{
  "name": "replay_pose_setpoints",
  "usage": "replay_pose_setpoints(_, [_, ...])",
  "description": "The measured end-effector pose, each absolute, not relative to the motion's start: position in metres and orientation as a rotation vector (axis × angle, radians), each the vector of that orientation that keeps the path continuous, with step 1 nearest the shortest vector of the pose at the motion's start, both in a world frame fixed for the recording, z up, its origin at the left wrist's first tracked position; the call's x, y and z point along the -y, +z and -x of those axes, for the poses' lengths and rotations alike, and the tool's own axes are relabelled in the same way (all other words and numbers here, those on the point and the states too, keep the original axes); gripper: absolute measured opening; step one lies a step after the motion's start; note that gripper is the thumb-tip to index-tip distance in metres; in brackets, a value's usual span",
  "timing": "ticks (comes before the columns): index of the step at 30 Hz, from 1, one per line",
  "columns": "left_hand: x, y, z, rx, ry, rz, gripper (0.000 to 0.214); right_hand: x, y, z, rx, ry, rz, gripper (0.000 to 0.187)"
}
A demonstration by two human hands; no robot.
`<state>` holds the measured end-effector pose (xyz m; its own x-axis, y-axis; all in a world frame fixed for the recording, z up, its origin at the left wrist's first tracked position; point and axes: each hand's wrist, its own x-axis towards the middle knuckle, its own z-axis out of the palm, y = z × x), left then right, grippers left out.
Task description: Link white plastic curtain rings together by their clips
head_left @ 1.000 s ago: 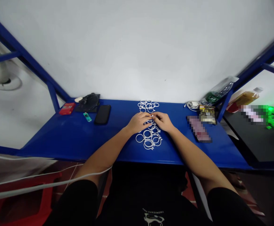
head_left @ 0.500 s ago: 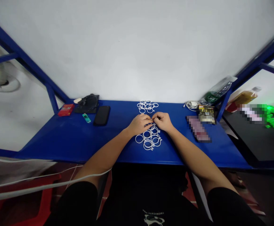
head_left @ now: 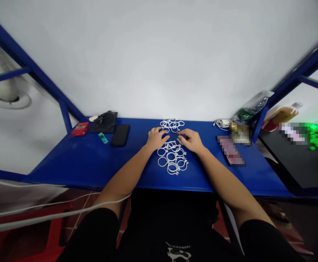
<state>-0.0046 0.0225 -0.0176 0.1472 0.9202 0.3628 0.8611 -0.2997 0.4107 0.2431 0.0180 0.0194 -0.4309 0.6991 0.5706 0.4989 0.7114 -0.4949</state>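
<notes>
Two groups of white plastic rings lie on the blue table (head_left: 74,160): a near cluster (head_left: 173,157) of several linked rings and a far cluster (head_left: 172,124) by the wall. My left hand (head_left: 156,138) rests between the clusters, its fingers stretched toward the far rings and touching one of them. My right hand (head_left: 192,140) sits beside it, fingers curled in a pinch at the top of the near cluster, on what looks like a white ring.
On the left lie a black phone (head_left: 120,135), a small green lighter (head_left: 103,138), a red box (head_left: 80,128) and a black pouch (head_left: 104,120). To the right sit a white cable (head_left: 222,123), a dark packet (head_left: 239,133) and bottles (head_left: 253,106). Blue frame posts flank the table.
My hands were pinched together on one ring; they have separated. The left hand has reached forward to the far cluster, and the ring has joined the near cluster.
</notes>
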Motion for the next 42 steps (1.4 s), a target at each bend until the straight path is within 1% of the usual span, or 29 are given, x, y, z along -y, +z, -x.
replay_pose_setpoints(2, [-0.026,-0.025,0.005,-1.786,0.874,-2.321,0.034,-0.019,0.017,-0.243,2.121,0.319,0.950,0.023])
replay_pose_setpoints(6, [-0.031,-0.034,0.013,-1.692,1.095,-2.370,0.019,-0.025,0.012,-0.244,2.130,0.364,1.026,0.023])
replay_pose_setpoints(9, [-0.033,-0.035,0.020,-1.627,1.205,-2.378,0.020,-0.029,0.009,-0.246,2.105,0.403,1.055,0.024])
replay_pose_setpoints(13, [-0.028,-0.023,0.021,-1.555,1.208,-2.388,0.016,-0.030,0.006,-0.246,2.063,0.451,1.061,0.026])
replay_pose_setpoints(20, [0.000,0.003,-0.003,-1.060,1.313,-2.550,0.026,-0.020,0.010,-0.235,1.961,0.613,0.994,0.041])
replay_pose_setpoints(24, [0.009,0.006,-0.013,-0.913,1.331,-2.589,0.026,-0.014,0.014,-0.230,1.989,0.605,0.970,0.031])
replay_pose_setpoints(29, [0.008,0.005,-0.012,-0.944,1.395,-2.552,0.017,-0.008,0.020,-0.227,1.959,0.658,0.952,0.024])
replay_pose_setpoints(34, [0.008,0.005,-0.011,-0.918,1.315,-2.536,0.015,-0.004,0.022,-0.224,1.969,0.679,0.951,0.013])
replay_pose_setpoints(40, [0.009,0.004,-0.016,-0.880,1.300,-2.533,0.014,-0.004,0.022,-0.221,1.988,0.622,0.952,0.011])
replay_pose_setpoints(42, [0.009,0.003,-0.016,-0.879,1.294,-2.531,0.014,-0.006,0.021,-0.220,2.003,0.599,0.926,0.014])
